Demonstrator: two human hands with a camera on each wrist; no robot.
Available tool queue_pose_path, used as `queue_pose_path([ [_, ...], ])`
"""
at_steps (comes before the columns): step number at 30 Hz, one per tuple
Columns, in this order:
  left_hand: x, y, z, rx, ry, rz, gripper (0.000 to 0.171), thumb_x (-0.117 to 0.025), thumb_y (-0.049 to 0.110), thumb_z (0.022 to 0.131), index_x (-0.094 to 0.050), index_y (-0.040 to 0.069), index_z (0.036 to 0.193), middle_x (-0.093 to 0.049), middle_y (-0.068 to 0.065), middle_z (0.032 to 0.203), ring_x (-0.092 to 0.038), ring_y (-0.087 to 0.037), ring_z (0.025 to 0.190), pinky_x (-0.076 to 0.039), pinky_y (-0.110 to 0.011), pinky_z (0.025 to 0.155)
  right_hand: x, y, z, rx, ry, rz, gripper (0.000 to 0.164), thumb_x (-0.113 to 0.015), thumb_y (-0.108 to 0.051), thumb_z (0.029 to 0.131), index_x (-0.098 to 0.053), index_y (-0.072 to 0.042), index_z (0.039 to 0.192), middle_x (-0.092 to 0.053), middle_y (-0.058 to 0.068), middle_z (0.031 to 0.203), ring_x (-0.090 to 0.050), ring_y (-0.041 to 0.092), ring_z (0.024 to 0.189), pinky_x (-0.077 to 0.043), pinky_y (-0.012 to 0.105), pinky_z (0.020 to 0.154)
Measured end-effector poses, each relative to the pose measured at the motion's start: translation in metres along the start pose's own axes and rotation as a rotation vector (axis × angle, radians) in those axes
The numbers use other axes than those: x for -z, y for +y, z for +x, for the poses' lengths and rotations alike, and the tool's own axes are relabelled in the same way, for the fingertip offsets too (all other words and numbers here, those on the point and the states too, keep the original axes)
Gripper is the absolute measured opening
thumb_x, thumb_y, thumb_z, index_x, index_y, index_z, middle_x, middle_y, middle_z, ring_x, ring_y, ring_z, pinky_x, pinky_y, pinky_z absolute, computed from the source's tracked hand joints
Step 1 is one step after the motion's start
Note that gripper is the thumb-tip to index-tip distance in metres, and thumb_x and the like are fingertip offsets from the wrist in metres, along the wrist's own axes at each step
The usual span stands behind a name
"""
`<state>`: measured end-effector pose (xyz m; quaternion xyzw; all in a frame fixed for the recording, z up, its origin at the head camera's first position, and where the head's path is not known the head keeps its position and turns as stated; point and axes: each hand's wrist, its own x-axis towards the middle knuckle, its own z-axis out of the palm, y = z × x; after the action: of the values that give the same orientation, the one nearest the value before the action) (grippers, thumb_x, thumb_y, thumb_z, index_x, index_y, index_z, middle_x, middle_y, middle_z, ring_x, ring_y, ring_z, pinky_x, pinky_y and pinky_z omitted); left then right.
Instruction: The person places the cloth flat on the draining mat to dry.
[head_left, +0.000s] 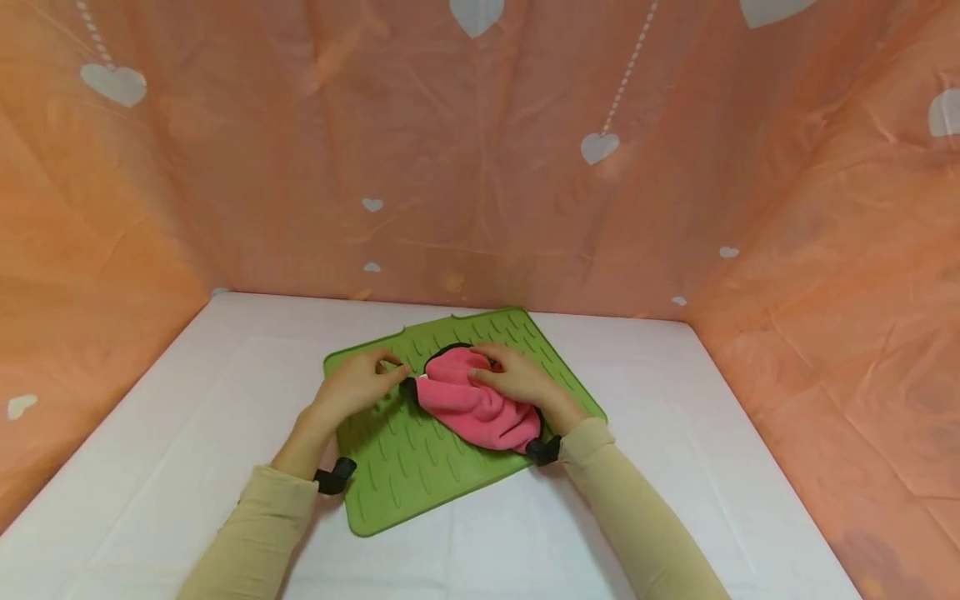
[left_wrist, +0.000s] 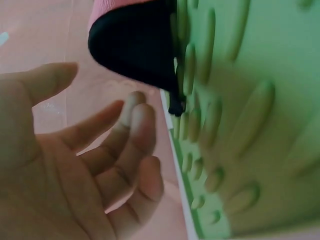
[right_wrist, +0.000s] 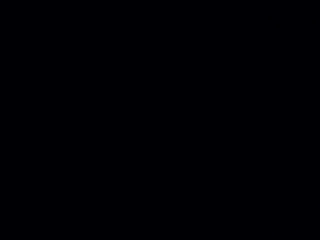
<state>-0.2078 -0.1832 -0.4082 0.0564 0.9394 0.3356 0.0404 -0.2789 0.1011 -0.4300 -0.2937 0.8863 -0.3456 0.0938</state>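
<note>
A rumpled pink fabric piece point(head_left: 472, 408) with black edging and a small white tag lies folded on a ribbed green mat point(head_left: 397, 458). My left hand point(head_left: 356, 383) is at its black left corner; in the left wrist view, the fingers point(left_wrist: 144, 125) are spread and loosely bent, apart from the black underside point(left_wrist: 132, 45) of the raised fabric. Over the upper right of the fabric rests my right hand point(head_left: 517, 375), thumb and fingers bent against it with a gap between the tips. Whether they pinch a fold I cannot tell. The right wrist view is black.
The mat lies at a slant on a white table point(head_left: 660, 467). Orange curtains with white hearts point(head_left: 480, 167) close off the back and both sides. A black wrist mount point(head_left: 335, 477) sticks out beside the left wrist, another point(head_left: 543, 451) beside the right.
</note>
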Motion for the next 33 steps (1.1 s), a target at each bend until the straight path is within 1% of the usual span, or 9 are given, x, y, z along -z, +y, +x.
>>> queue_pose_path([
  [3, -0.008, 0.000, 0.003, -0.006, -0.046, 0.004, 0.047, -0.058, 0.043, 0.104, -0.067, 0.007, 0.133, -0.075, -0.009, 0.101, -0.069, -0.018, 0.083, -0.055, -0.048, 0.082, -0.003, 0.004, 0.000, -0.027, -0.031, 0.014, 0.060, -0.065, -0.033, 0.103, -0.050, -0.007, 0.154, -0.041, 0.020, 0.161, -0.037, 0.038, 0.150, -0.032, 0.054, 0.121],
  [7, -0.013, 0.002, 0.005, -0.019, -0.069, 0.024, 0.043, -0.059, 0.041, 0.104, -0.070, 0.009, 0.132, -0.074, -0.010, 0.113, -0.069, -0.023, 0.096, -0.055, -0.050, 0.086, -0.004, 0.007, -0.001, -0.064, -0.053, 0.046, 0.060, -0.065, -0.034, 0.103, -0.050, -0.010, 0.155, -0.035, 0.022, 0.164, -0.030, 0.039, 0.153, -0.027, 0.054, 0.123],
  [10, -0.016, 0.003, 0.005, -0.023, -0.076, 0.025, 0.042, -0.062, 0.040, 0.103, -0.072, 0.010, 0.130, -0.072, -0.012, 0.119, -0.068, -0.025, 0.101, -0.055, -0.050, 0.086, -0.005, 0.008, -0.003, -0.048, -0.064, 0.035, 0.058, -0.065, -0.034, 0.102, -0.052, -0.009, 0.153, -0.037, 0.022, 0.163, -0.031, 0.040, 0.152, -0.027, 0.055, 0.123],
  [14, -0.021, 0.002, 0.003, -0.030, -0.079, 0.012, 0.040, -0.067, 0.038, 0.101, -0.074, 0.008, 0.126, -0.074, -0.009, 0.114, -0.068, -0.023, 0.098, -0.056, -0.046, 0.082, -0.008, 0.009, -0.006, -0.023, -0.082, 0.013, 0.056, -0.065, -0.035, 0.103, -0.055, -0.008, 0.151, -0.041, 0.022, 0.160, -0.034, 0.040, 0.150, -0.030, 0.056, 0.121],
  [21, -0.026, -0.001, -0.001, -0.041, -0.060, 0.005, 0.037, -0.071, 0.029, 0.098, -0.074, 0.003, 0.124, -0.075, -0.010, 0.111, -0.069, -0.024, 0.099, -0.057, -0.046, 0.084, -0.016, 0.010, -0.012, -0.052, -0.041, 0.024, 0.061, -0.069, -0.038, 0.100, -0.053, -0.011, 0.153, -0.042, 0.021, 0.159, -0.037, 0.041, 0.148, -0.032, 0.057, 0.120],
  [24, -0.026, -0.002, -0.002, -0.046, -0.051, -0.006, 0.036, -0.071, 0.028, 0.098, -0.074, 0.002, 0.123, -0.075, -0.011, 0.111, -0.070, -0.025, 0.101, -0.057, -0.047, 0.085, -0.017, 0.009, -0.013, -0.040, -0.021, 0.037, 0.063, -0.071, -0.036, 0.099, -0.052, -0.010, 0.153, -0.042, 0.022, 0.159, -0.038, 0.040, 0.148, -0.033, 0.056, 0.119],
  [26, -0.025, -0.002, -0.001, -0.045, -0.033, -0.019, 0.035, -0.071, 0.028, 0.098, -0.075, 0.003, 0.122, -0.075, -0.011, 0.111, -0.070, -0.025, 0.099, -0.057, -0.047, 0.085, -0.016, 0.009, -0.011, -0.011, -0.004, 0.048, 0.064, -0.072, -0.034, 0.099, -0.051, -0.007, 0.153, -0.042, 0.023, 0.159, -0.039, 0.041, 0.147, -0.034, 0.056, 0.119],
  [30, -0.023, -0.002, 0.002, -0.045, 0.013, -0.057, 0.031, -0.071, 0.027, 0.099, -0.076, 0.004, 0.118, -0.075, -0.010, 0.108, -0.070, -0.019, 0.087, -0.057, -0.042, 0.077, -0.012, 0.006, -0.009, 0.021, 0.020, 0.060, 0.069, -0.074, -0.031, 0.097, -0.047, -0.005, 0.155, -0.039, 0.022, 0.161, -0.037, 0.041, 0.148, -0.032, 0.057, 0.120],
  [33, -0.022, -0.003, 0.004, -0.052, 0.057, -0.091, 0.027, -0.073, 0.024, 0.098, -0.077, 0.005, 0.117, -0.075, -0.011, 0.108, -0.070, -0.018, 0.083, -0.055, -0.036, 0.072, -0.008, 0.005, -0.007, 0.022, 0.036, 0.072, 0.073, -0.076, -0.030, 0.096, -0.045, -0.004, 0.156, -0.036, 0.021, 0.163, -0.035, 0.041, 0.149, -0.031, 0.057, 0.120],
])
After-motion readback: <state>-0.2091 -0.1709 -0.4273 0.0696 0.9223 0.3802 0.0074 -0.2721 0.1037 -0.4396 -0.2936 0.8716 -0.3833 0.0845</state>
